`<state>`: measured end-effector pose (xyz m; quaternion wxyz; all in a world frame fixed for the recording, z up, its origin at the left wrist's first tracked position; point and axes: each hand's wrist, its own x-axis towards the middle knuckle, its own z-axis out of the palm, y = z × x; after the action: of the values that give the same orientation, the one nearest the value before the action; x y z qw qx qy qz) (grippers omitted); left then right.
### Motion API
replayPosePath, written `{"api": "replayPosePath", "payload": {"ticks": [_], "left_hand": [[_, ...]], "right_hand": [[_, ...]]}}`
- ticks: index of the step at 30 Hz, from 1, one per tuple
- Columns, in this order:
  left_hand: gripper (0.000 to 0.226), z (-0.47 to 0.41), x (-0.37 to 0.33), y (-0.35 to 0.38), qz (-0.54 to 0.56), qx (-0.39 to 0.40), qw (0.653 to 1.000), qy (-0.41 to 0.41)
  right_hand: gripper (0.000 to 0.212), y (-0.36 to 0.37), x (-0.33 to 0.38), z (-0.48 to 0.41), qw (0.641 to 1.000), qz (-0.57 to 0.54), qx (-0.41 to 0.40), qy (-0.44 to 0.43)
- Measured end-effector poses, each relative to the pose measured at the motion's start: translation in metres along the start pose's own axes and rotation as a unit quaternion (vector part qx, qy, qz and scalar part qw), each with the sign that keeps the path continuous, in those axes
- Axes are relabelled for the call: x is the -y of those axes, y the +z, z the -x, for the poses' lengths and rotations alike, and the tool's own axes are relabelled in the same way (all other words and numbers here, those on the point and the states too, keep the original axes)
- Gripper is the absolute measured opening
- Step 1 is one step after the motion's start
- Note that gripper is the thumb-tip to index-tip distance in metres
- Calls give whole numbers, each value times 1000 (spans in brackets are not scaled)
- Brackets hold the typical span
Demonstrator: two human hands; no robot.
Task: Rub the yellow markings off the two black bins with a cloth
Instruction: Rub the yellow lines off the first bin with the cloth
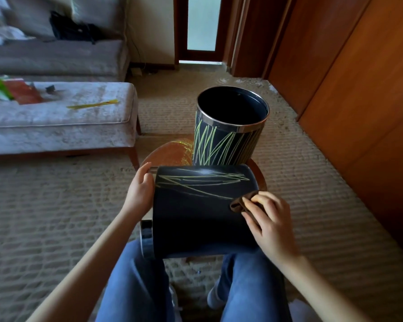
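A black bin [196, 219] lies on its side across my knees, its chrome-rimmed mouth pointing left. Yellow lines cross its upper face; the lower face looks plain black. My left hand [139, 189] holds the bin's left rim, fingers curled over the edge. My right hand [269, 219] pinches a small brown cloth [239, 203] against the bin's right side, just below the yellow lines. A second black bin [230, 126] stands upright behind, on a small round wooden table [170, 151], with yellow strokes all over its side.
A grey upholstered bench [61, 117] stands at the left with a yellow marker [93, 104] and coloured papers on it. A sofa is behind it. Wooden wardrobe doors [358, 101] run along the right. Woven carpet covers the floor.
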<state>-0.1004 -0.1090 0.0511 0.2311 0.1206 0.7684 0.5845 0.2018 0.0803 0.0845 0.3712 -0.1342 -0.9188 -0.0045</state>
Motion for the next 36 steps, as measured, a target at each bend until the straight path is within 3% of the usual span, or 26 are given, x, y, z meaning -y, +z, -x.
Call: {"api": "replayPosePath", "payload": {"ticks": [5,13,21,27,30,36], "left_hand": [[59,-5,7,-2,-31,20,999,10],[69,16,-17,4,-10,1,1000,19],[63,9,-19,4,0,9,1000,2],[60,15,-23,7,30,16,999,4],[63,15,-21,6,26,15,1000,-1],[61,10,-26,9,25,17,999,-11]], "right_hand": [[27,0,-2,2,999,7,8,-34],[19,26,-24,-76,996,-37,73,32],[36,-7,9,17,999,-30,26,-20],[22,22,7,-68,997,-40,69,15],[25,32,5,-94,994,-15,107,24],[25,3,44,-20,998,-39,52,-27]]}}
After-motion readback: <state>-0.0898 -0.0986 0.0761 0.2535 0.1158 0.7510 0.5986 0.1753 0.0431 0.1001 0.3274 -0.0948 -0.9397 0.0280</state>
